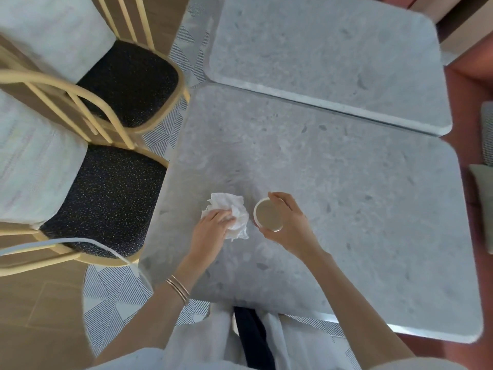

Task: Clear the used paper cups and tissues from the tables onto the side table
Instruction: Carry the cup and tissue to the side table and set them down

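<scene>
A crumpled white tissue (234, 209) lies on the near grey stone table (346, 209), toward its left side. My left hand (210, 231) rests on the tissue with its fingers curled into the paper. Just to the right stands a white paper cup (266, 214), seen from above, with a pale brown inside. My right hand (290, 222) wraps around the cup's right side, thumb at the near rim and fingers at the far rim.
A second grey stone table (333, 54) stands just behind the near one. Two cane chairs with dark speckled seats (128, 81) (106, 198) stand to the left, close to the table edge. A reddish bench with cushions (485, 182) runs along the right.
</scene>
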Motion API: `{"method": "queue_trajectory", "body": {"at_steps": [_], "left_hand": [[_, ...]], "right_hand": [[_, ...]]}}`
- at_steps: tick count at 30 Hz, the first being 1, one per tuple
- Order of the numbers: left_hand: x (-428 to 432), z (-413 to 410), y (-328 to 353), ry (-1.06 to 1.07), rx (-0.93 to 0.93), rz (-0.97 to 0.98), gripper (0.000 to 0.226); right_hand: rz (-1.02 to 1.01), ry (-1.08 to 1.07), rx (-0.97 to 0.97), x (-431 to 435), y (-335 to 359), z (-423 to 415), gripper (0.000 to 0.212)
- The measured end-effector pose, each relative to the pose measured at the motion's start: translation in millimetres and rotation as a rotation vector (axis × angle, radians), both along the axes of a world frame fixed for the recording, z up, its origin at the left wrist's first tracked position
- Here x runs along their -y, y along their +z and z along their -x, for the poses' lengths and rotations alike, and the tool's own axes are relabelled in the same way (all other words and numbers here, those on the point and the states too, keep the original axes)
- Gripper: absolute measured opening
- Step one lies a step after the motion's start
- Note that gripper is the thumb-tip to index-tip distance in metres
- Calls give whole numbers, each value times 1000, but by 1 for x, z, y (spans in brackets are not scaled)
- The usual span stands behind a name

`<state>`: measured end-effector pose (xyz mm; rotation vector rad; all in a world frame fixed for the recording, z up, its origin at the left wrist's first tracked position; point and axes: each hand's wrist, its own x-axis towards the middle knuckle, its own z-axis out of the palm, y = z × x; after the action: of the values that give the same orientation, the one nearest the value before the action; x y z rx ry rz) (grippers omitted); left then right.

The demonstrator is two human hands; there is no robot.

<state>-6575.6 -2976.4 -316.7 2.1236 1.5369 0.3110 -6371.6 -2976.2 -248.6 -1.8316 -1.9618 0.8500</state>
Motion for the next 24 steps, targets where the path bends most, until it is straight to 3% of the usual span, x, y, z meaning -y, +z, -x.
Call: {"method": "queue_trajectory", "body": {"at_steps": [15,24], "left_hand": [[96,-41,14,144,-104,-9,40],[161,-36,48,460,-93,-151,41]], "right_hand": [[-29,254,22,35,1,-34,75],[-81,506,-65,36,25,-23,71]]}}
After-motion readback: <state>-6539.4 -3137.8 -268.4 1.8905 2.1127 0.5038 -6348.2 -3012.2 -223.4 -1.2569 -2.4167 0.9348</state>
